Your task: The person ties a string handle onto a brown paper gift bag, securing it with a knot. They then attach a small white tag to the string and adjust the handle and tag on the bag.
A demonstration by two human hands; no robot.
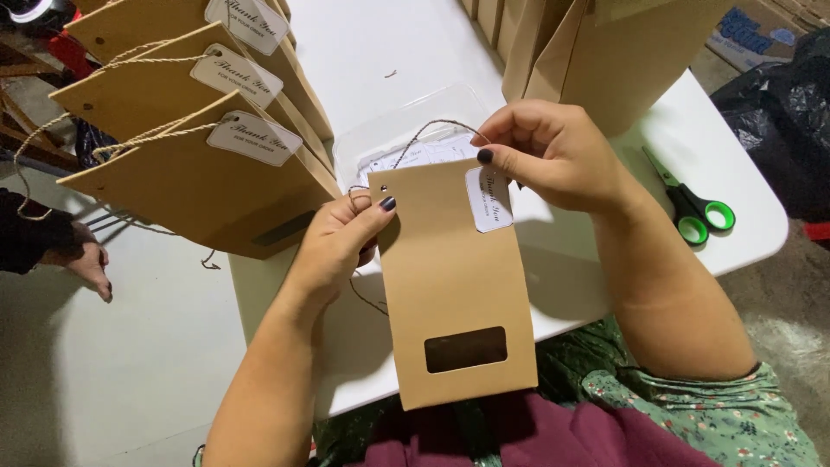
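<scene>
Kraft-paper window bag (454, 285) gets its tag (488, 199): left hand (341, 238) pinches the top edge, right hand (553, 151) fingers clamp the twine (424, 134), three finished bags (186, 186) already lying on the counter (372, 43).

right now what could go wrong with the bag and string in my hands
1. The twine loops loosely between the hands; a hard tug by the right hand could tear the punched hole in the brown paper bag or the white tag.
2. The left hand pinches just one top corner, and the bag hangs partly off the white table, so it might slip.
3. Loose twine could snag the finished bags nearby.
</scene>
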